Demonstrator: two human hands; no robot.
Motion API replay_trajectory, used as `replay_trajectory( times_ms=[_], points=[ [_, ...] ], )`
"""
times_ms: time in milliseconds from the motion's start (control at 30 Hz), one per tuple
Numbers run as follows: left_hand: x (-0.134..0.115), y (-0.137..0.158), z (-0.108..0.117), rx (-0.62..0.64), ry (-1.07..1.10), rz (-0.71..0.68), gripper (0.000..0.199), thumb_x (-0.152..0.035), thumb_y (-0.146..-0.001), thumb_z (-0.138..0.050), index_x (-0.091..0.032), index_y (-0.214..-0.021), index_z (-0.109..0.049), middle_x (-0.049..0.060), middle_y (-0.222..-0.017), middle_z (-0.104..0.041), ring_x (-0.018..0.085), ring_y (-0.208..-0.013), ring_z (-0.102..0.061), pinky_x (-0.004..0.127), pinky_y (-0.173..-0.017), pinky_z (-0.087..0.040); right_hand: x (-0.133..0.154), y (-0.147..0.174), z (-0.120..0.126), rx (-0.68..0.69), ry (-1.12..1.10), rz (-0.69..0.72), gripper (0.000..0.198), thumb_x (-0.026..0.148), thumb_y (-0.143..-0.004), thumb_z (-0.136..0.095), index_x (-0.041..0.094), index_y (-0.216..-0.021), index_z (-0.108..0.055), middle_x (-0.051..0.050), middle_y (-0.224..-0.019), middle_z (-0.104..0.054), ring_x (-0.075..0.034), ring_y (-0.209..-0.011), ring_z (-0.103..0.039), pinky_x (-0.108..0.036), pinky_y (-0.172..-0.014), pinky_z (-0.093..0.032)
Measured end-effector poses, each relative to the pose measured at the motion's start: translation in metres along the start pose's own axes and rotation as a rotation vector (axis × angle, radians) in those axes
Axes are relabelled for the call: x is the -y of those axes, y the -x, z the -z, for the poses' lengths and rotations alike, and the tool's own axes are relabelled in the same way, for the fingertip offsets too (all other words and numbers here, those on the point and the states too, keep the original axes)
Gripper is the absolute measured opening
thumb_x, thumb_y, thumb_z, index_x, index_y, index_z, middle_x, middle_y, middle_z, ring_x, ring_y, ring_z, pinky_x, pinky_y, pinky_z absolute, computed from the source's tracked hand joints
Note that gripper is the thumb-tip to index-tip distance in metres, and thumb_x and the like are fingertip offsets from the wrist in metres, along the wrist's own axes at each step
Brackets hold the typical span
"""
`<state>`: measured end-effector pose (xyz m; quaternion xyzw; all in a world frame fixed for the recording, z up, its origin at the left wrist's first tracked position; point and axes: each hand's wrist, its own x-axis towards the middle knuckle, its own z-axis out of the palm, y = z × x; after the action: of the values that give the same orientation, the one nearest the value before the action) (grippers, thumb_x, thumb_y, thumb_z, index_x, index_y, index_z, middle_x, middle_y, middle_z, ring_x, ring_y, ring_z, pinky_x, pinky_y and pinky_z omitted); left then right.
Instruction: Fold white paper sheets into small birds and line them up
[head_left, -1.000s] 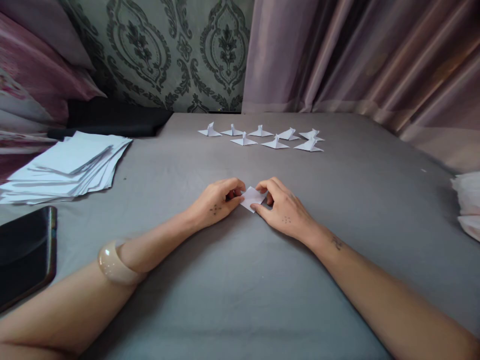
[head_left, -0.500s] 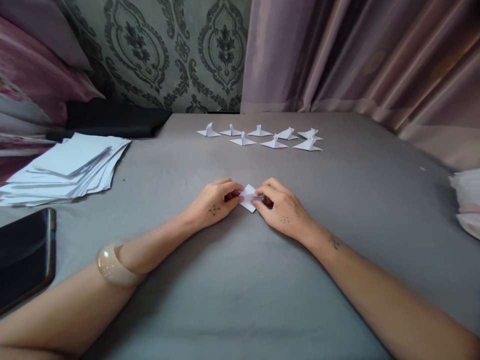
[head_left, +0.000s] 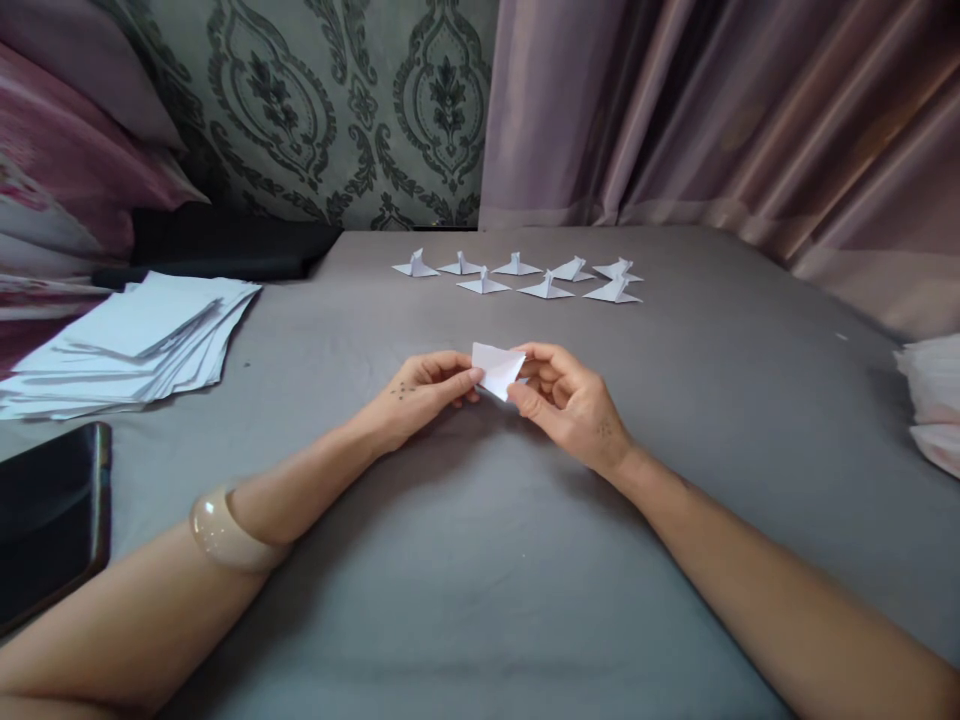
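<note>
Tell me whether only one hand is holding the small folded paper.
No, the left hand and the right hand both hold the folded paper.

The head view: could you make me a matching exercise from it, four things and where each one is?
1. small piece of paper
2. bracelet
3. paper stack
4. folded paper figures

A. near the grey surface's far edge
B. held by left hand and right hand
C. on the left, beyond the phone
D. around the left arm

Pairs: 1-B, 2-D, 3-C, 4-A
</note>
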<state>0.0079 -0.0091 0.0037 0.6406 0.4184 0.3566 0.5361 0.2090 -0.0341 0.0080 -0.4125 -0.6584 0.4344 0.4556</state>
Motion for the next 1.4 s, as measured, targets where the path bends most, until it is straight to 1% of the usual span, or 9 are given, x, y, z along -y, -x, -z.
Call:
replay_trajectory(
  times_ms=[167,333,433,500,567,700,833,1100,1400],
  points=[
    [0.004,-0.003,0.002,0.015,0.198,0.030,0.020,-0.034,-0.086,-0.062,-0.015,-0.089,-0.067,0.003,-0.082,-0.063,0.012,-0.078,-0.056,0.022,-0.070,-0.042,0.005,-0.003,0.003,-0.011,-0.144,-0.055,0.031,0.041,-0.083,-0.063,0.019,-0.104,-0.060,-0.006,-0.094,-0.070,-0.009,-0.059,-0.055,-0.024,-0.052,-0.046],
    [0.004,-0.002,0.000,0.002,0.293,0.057,0.019,-0.034,-0.085,-0.064,-0.015,-0.090,-0.068,0.003,-0.085,-0.064,0.011,-0.078,-0.057,0.023,-0.073,-0.042,-0.002,-0.002,0.000,-0.049,0.006,-0.081,0.027,0.041,-0.080,-0.067,0.020,-0.096,-0.066,-0.003,-0.084,-0.070,-0.008,-0.051,-0.049,-0.025,-0.047,-0.040],
    [0.001,0.000,-0.001,-0.034,0.326,0.061,0.022,-0.035,-0.085,-0.064,-0.015,-0.092,-0.067,0.003,-0.084,-0.065,0.012,-0.077,-0.058,0.024,-0.074,-0.044,-0.005,0.002,-0.003,0.061,0.105,-0.107,0.023,0.039,-0.083,-0.063,0.022,-0.096,-0.070,-0.002,-0.079,-0.071,-0.009,-0.052,-0.052,-0.025,-0.048,-0.040],
    [-0.001,0.001,-0.002,-0.062,0.331,0.077,0.022,-0.037,-0.084,-0.065,-0.015,-0.088,-0.065,0.002,-0.078,-0.064,0.012,-0.070,-0.058,0.023,-0.067,-0.043,-0.005,0.004,-0.004,0.174,0.089,-0.134,0.021,0.035,-0.084,-0.061,0.022,-0.098,-0.070,-0.003,-0.084,-0.073,-0.011,-0.060,-0.059,-0.025,-0.053,-0.043],
    [-0.003,0.003,-0.004,-0.081,0.336,0.095,0.022,-0.037,-0.082,-0.066,-0.016,-0.084,-0.063,0.000,-0.071,-0.062,0.010,-0.062,-0.055,0.022,-0.060,-0.041,-0.002,0.004,-0.004,0.221,0.033,-0.170,0.020,0.032,-0.084,-0.061,0.021,-0.099,-0.069,-0.003,-0.088,-0.074,-0.011,-0.063,-0.060,-0.025,-0.055,-0.044],
    [-0.004,0.004,-0.006,-0.091,0.262,0.093,0.023,-0.039,-0.081,-0.067,-0.016,-0.085,-0.063,-0.003,-0.068,-0.058,0.008,-0.055,-0.047,0.020,-0.053,-0.035,0.001,-0.002,0.002,0.075,-0.087,-0.223,0.026,0.041,-0.086,-0.058,0.019,-0.095,-0.068,-0.005,-0.090,-0.073,-0.007,-0.051,-0.051,-0.024,-0.049,-0.041],
    [-0.002,0.003,-0.005,-0.095,0.115,0.089,0.028,-0.043,-0.082,-0.064,-0.016,-0.091,-0.065,-0.002,-0.072,-0.058,0.008,-0.058,-0.046,0.019,-0.052,-0.032,-0.001,-0.008,0.009,-0.015,-0.302,-0.289,0.038,0.055,-0.085,-0.056,0.018,-0.086,-0.068,-0.006,-0.087,-0.071,-0.008,-0.054,-0.052,-0.023,-0.047,-0.037],
    [-0.004,0.005,-0.002,-0.010,0.050,0.076,0.035,-0.044,-0.085,-0.062,-0.016,-0.105,-0.062,0.002,-0.086,-0.063,0.010,-0.068,-0.052,0.020,-0.058,-0.037,-0.002,-0.008,0.012,0.081,-0.432,-0.427,0.030,0.047,-0.080,-0.066,0.017,-0.079,-0.068,-0.004,-0.084,-0.069,-0.007,-0.055,-0.049,-0.021,-0.048,-0.034],
    [-0.006,0.006,-0.002,0.054,0.083,0.037,0.031,-0.041,-0.086,-0.062,-0.016,-0.105,-0.064,0.002,-0.090,-0.064,0.011,-0.074,-0.055,0.020,-0.062,-0.039,-0.003,-0.011,0.019,0.131,-0.553,-0.511,0.019,0.035,-0.075,-0.070,0.016,-0.077,-0.069,-0.002,-0.070,-0.065,-0.008,-0.053,-0.049,-0.021,-0.047,-0.034]
  ],
)
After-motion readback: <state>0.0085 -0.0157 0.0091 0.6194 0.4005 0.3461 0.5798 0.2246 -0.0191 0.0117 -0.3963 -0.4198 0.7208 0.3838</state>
